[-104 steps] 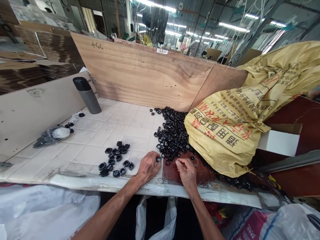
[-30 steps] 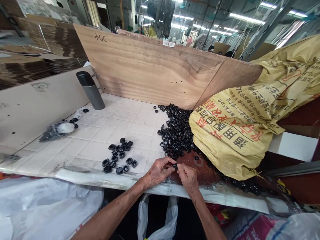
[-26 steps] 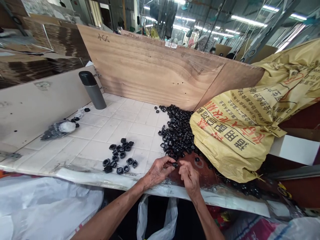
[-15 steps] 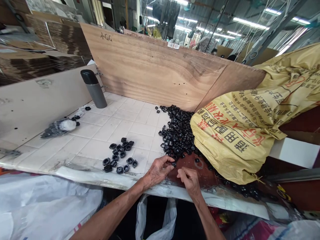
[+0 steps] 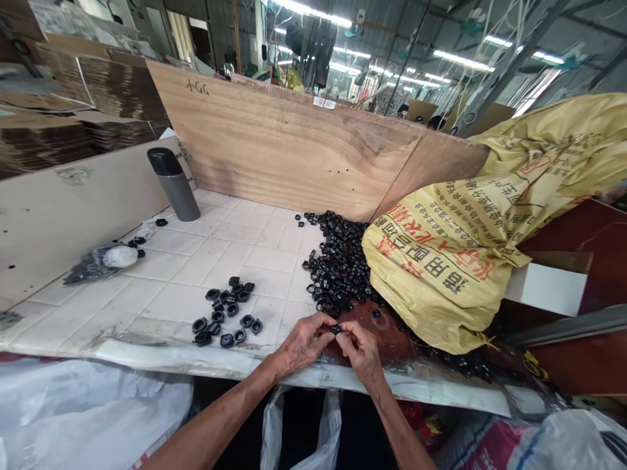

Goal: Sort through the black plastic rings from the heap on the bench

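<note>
My left hand (image 5: 304, 341) pinches a small black plastic part (image 5: 336, 329) above the table's front edge. From the other side my right hand (image 5: 361, 349) has its thumb and fingertips closed on the same part, so the two hands meet at it. The fingers cover much of the part. Just beyond the hands lies a big heap of similar black plastic parts (image 5: 340, 261). To the left of my hands, a looser group of black round caps (image 5: 228, 300) rests on the white tiled surface.
A yellow woven sack (image 5: 441, 274) lies at the right, against the heap. A grey bottle (image 5: 175, 186) stands at the back left, near a clear bag of black parts (image 5: 93, 266). A wooden board (image 5: 284, 143) walls off the back. White sacks (image 5: 88, 411) sit below the front edge.
My right hand has moved left and up to the black part in my left hand, and its fingers now close on it. The view has shifted slightly.
</note>
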The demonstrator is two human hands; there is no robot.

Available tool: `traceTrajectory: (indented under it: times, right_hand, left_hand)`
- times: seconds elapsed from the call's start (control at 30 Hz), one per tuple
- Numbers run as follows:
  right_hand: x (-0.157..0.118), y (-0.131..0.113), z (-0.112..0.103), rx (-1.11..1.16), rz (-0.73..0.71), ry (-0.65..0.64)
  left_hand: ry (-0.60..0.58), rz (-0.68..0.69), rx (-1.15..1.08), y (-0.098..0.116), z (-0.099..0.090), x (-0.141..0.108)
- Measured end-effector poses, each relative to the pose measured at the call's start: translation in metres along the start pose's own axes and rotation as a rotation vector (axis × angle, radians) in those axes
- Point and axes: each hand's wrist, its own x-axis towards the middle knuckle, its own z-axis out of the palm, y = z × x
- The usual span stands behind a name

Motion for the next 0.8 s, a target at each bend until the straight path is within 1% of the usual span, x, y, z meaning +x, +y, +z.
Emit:
traceTrajectory:
  times: [0.07, 0.1, 0.13, 0.17, 0.27, 0.3, 0.33, 0.37, 0.43, 0.5, 0.53, 0.6, 0.67, 0.73, 0.8]
  right_hand:
    - [-0.001, -0.003, -0.001, -0.018, -0.011, -0.027]
    - [-0.002, -0.003, -0.002, -0.038, -0.027, -0.019]
    - [-0.002, -0.002, -0.003, -0.068, -0.043, 0.031]
    - [-0.001, 0.0, -0.003, -0.113, -0.051, 0.137]
    - [0.004, 0.015, -0.005, -0.286, -0.021, 0.624]
    - [0.007, 0.021, -0.005, -0.343, 0.002, 0.732]
    - [0.011, 0.029, -0.004, -0.397, 0.024, 0.775]
    - [0.014, 0.035, -0.004, -0.449, 0.037, 0.772]
    - [0.018, 0.046, -0.003, -0.535, 0.037, 0.713]
    - [0.019, 0.052, -0.003, -0.581, 0.022, 0.673]
    - [0.019, 0.052, -0.003, -0.59, 0.023, 0.661]
    - [0.018, 0.05, -0.004, -0.6, 0.039, 0.651]
    - [0.018, 0.046, -0.005, -0.624, 0.068, 0.673]
    - [0.02, 0.042, -0.006, -0.676, 0.083, 0.677]
    - [0.023, 0.041, -0.007, -0.729, 0.072, 0.637]
  left_hand:
    - [0.013, 0.146, 0.201, 0.001, -0.001, -0.003]
    - [0.016, 0.213, 0.281, 0.002, -0.001, -0.005]
    - [0.008, 0.26, 0.34, 0.005, -0.002, -0.009]
    - [-0.014, 0.286, 0.385, 0.008, -0.002, -0.013]
    - [-0.133, 0.315, 0.505, 0.018, -0.002, -0.031]
    - [-0.171, 0.314, 0.542, 0.02, -0.001, -0.036]
    - [-0.185, 0.303, 0.569, 0.021, 0.0, -0.039]
    - [-0.162, 0.274, 0.583, 0.02, 0.0, -0.041]
    - [-0.027, 0.168, 0.581, 0.014, 0.002, -0.037]
    - [0.117, 0.063, 0.586, 0.003, 0.005, -0.026]
    - [0.145, 0.034, 0.61, -0.003, 0.007, -0.018]
    - [0.133, 0.014, 0.695, -0.015, 0.011, -0.004]
    - [0.108, -0.001, 0.786, -0.022, 0.014, 0.007]
    - [0.094, -0.027, 0.833, -0.026, 0.016, 0.012]
    - [0.089, -0.031, 0.825, -0.025, 0.016, 0.014]
